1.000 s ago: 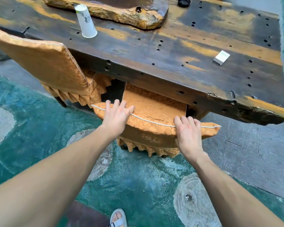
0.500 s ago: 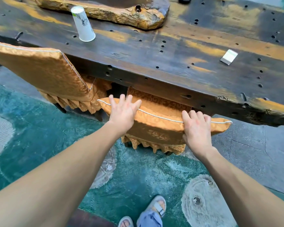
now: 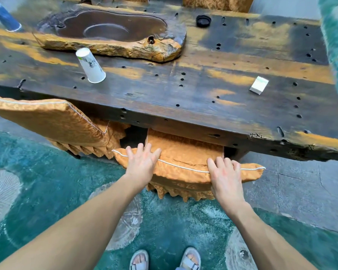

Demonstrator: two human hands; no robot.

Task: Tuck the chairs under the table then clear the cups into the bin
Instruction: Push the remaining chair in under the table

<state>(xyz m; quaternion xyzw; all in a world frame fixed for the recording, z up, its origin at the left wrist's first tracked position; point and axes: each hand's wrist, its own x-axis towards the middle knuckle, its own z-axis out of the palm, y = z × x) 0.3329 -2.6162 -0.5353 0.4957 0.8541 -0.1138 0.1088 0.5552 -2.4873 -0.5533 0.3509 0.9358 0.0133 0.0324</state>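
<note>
At the bottom edge two sandalled feet point(image 3: 165, 260) stand on a teal patterned carpet point(image 3: 47, 191). Both bare forearms reach forward to the back of an orange-covered chair point(image 3: 185, 168), whose seat is already partly under the table point(image 3: 183, 98). The left hand point(image 3: 141, 164) lies flat on the chair's top edge with fingers spread and straight, closed on nothing. The right hand point(image 3: 225, 178) rests on the same edge with its fingers curled over the white piping, gripping the chair back. To the left, a second orange chair point(image 3: 47, 119) stands just beside the first, its back tilted and reaching the table's near edge. On the dark, hole-pitted tabletop a white paper cup point(image 3: 90, 65) stands upside down, left of centre. A small white box point(image 3: 259, 85) lies well apart to the right. Beyond the cup sits a rough wooden tray slab point(image 3: 113, 34), and farther back a black cap point(image 3: 203, 21).
</note>
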